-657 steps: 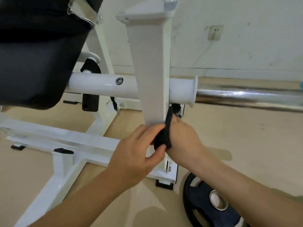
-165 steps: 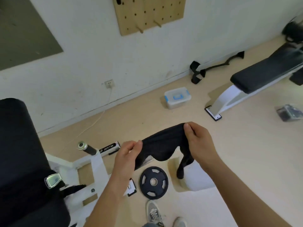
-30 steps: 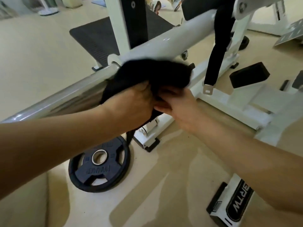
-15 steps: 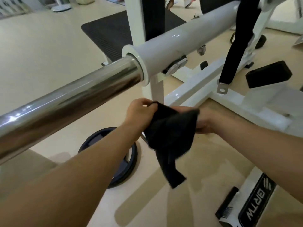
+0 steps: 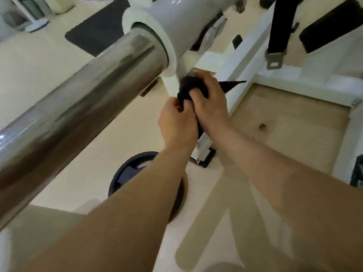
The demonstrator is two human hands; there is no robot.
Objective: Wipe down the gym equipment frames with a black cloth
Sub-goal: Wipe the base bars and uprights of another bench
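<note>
Left hand [image 5: 176,122] and right hand [image 5: 211,104] touching, both gripping black cloth [image 5: 189,86] bunched against white frame upright [image 5: 169,85]; weight plate [image 5: 127,173] on floor beneath left forearm.

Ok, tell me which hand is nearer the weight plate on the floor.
Left. The left hand is just above the weight plate; the right hand, gripping the black cloth, lies farther up and right.

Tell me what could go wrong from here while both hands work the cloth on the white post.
The chrome bar juts out close above the left hand and right hand; straightening up might knock an arm or head on it. The weight plate lies on the floor under the left forearm, a likely trip hazard. The black cloth has a loose tail that might snag on the white frame.
</note>
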